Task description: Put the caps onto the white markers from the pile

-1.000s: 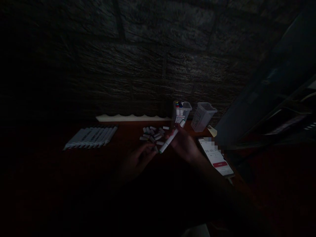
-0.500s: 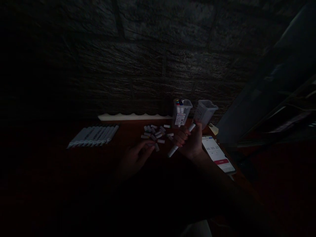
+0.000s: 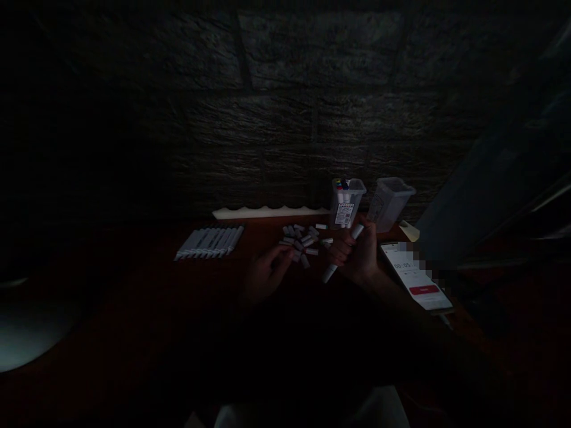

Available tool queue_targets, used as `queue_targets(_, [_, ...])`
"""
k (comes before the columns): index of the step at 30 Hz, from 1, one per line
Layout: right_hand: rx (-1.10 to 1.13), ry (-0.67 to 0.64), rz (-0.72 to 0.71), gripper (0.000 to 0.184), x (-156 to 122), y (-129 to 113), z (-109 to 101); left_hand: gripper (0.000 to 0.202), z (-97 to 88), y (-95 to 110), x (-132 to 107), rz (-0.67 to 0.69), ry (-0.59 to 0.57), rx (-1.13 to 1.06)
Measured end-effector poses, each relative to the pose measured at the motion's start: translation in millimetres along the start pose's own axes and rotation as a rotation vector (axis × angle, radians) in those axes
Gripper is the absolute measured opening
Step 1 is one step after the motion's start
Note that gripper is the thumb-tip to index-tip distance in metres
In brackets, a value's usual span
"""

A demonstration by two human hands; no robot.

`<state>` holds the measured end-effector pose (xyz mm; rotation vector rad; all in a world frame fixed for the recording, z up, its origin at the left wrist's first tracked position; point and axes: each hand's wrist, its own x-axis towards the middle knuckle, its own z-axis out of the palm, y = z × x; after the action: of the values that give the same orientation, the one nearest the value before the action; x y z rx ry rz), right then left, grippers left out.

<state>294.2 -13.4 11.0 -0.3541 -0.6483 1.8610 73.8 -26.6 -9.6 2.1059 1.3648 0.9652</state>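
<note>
My right hand (image 3: 352, 252) is closed around a white marker (image 3: 331, 273), which slants up through the fist. Beside the pile of small white marker caps (image 3: 307, 241), my left hand (image 3: 267, 270) has its thumb and fingers pinched together. Its fingertips meet a cap at the pile's left edge, and whether they grip it is too dark to tell. Further left lies a row of white markers (image 3: 209, 241), side by side. A clear plastic box (image 3: 345, 208) with a label and several markers inside stands behind the caps.
A second clear box (image 3: 390, 205) stands to the right. A phone (image 3: 417, 279) showing a timer lies on the wooden table (image 3: 196, 285) near its right edge. A pale wavy-edged strip (image 3: 272, 211) runs along the stone wall (image 3: 276, 119). The scene is very dark.
The view has shifted, so the table things appear further right. My left fingertips remain at the caps, and my right hand still grips the marker.
</note>
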Motion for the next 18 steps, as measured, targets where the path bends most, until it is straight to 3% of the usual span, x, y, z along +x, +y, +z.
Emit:
queue_targets(5, [-0.003,-0.015,-0.002,0.061,0.0,-6.2,-2.1,0.036,0.0,-0.7,0.6,-0.009,0.025,0.010])
queue_targets(12, [0.017,-0.124,-0.017,0.051,-3.6,-1.4,4.4,0.033,1.7,-1.5,0.4,0.002,0.043,0.012])
queue_targets(18, [0.012,-0.102,0.090,0.051,3.2,5.0,1.1,0.034,0.8,-0.6,-2.2,0.010,0.078,0.019])
